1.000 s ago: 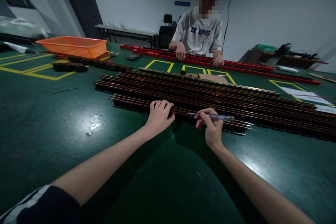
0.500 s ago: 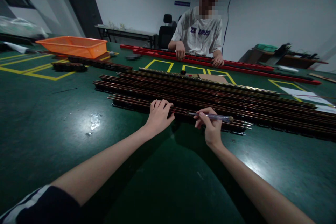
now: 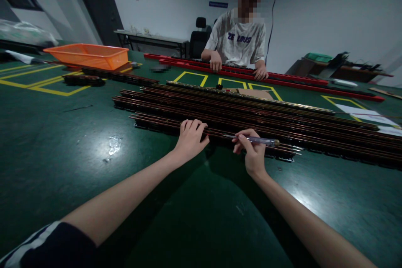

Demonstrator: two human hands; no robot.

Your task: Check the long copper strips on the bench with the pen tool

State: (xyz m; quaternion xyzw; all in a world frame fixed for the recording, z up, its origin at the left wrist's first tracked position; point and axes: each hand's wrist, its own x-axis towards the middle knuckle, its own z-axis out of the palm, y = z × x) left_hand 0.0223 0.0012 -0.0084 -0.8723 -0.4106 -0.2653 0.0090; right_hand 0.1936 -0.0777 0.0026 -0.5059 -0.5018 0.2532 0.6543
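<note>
Several long dark strips with copper-coloured rods (image 3: 157, 104) lie side by side across the green table. My left hand (image 3: 191, 139) grips the nearest strip (image 3: 157, 124), its fingers bent over the top and its thumb at the near side. To the right, my right hand (image 3: 251, 148) holds a screwdriver (image 3: 266, 140) with a clear purplish handle. The thin shaft points left, and its tip is at the nearest strip, between my hands. Whether the tip touches a rod I cannot tell.
Across the table a person (image 3: 240, 42) rests both hands on long red rails (image 3: 292, 81). An orange basket (image 3: 88, 56) stands at the far left, with shorter dark strips (image 3: 83, 79) before it. White papers (image 3: 366, 114) lie at the right.
</note>
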